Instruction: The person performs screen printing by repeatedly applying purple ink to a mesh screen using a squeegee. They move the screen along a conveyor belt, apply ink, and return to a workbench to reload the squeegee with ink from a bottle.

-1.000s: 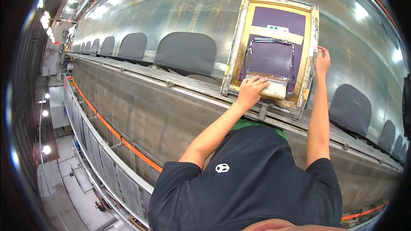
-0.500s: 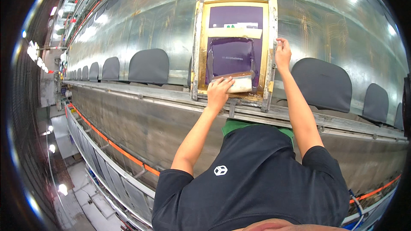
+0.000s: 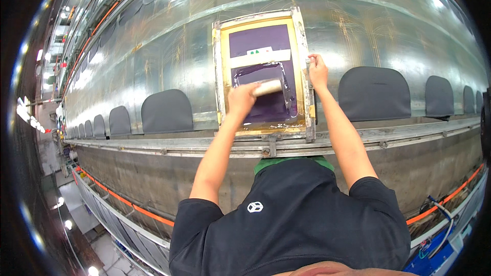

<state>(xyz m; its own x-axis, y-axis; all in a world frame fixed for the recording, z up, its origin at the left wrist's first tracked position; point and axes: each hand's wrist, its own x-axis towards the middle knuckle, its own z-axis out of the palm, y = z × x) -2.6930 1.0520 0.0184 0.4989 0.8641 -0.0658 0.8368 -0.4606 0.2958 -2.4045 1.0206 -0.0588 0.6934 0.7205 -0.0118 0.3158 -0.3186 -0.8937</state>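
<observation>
Upper centre of frame: left hand point(image 3: 241, 99) grips squeegee point(image 3: 267, 88), long axis crosswise on purple screen point(image 3: 262, 79); right hand point(image 3: 317, 70) clenches frame edge point(image 3: 307, 71).

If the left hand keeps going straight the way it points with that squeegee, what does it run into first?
Probably the pale tape strip across the purple screen, just ahead of the left hand and its squeegee; past that lies the frame's top rail. Depth is uncertain.
</observation>
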